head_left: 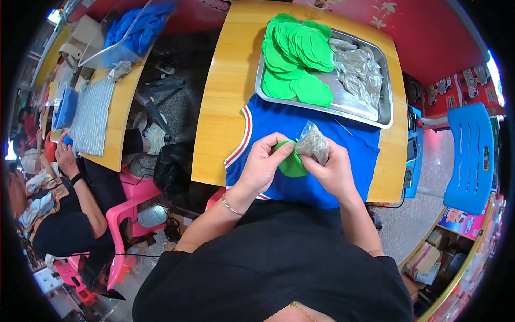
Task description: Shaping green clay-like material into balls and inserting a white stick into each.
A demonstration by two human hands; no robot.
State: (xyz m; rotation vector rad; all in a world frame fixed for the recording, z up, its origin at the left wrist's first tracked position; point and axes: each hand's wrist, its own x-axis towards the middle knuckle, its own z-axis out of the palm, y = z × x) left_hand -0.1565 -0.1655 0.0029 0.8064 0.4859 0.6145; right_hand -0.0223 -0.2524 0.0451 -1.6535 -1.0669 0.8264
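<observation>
Between the fingers of my left hand (262,165) is a green fabric piece (292,165), its lower part hanging down over the blue cloth. My right hand (333,169) grips a small clear plastic bag (314,146) filled with greyish-brown grains. The bag touches the green piece's upper right edge, and whether it goes into an opening there I cannot tell. Both hands are above a blue garment (257,126) with red-and-white trim, spread over the table. Beyond them stands a metal tray (343,99) with stacked green fabric pieces (300,45) and several filled bags (357,70).
A thin metal tool (343,127) lies near the tray's front edge. The wooden table (217,129) shows at left. To the right is a blue plastic chair (471,155). At the left, another person's hand (67,160) works at a second table beside a pink chair (126,214).
</observation>
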